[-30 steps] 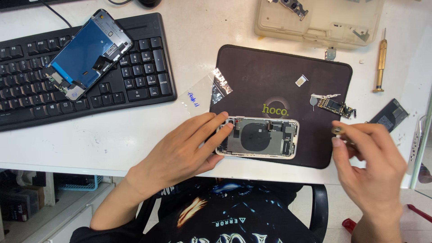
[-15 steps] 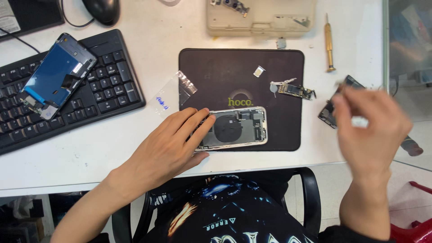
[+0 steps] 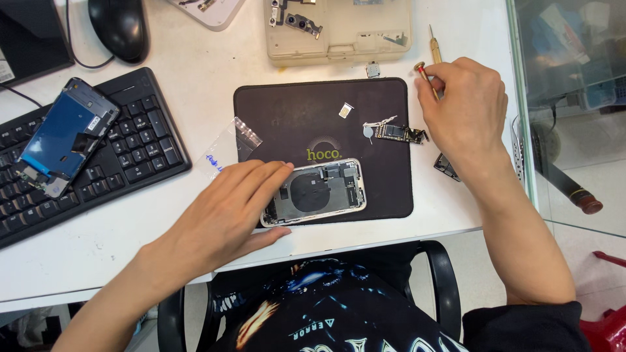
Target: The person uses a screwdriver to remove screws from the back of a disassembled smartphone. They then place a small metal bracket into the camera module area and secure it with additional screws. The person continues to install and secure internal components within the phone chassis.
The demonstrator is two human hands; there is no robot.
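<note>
- The opened phone body [image 3: 315,192] lies on the dark mat [image 3: 280,111]; it looks light, rigid and fragile inside, so it is best held by its frame edges.
- The left hand [image 3: 225,212] rests flat and spread on its left end.
- The right hand [image 3: 466,104], well apart up right, pinches a slim screwdriver [image 3: 424,73].

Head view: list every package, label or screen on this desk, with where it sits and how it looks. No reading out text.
Detached phone screen: lying on the black keyboard, left; blue rectangle, dark frame.
Small clear plastic bag: left edge of the dark mat; transparent, blue marking.
Printed logo: mat centre, above the opened phone body; yellow-green with pale arc.
Monitor corner: top left; black.
</note>
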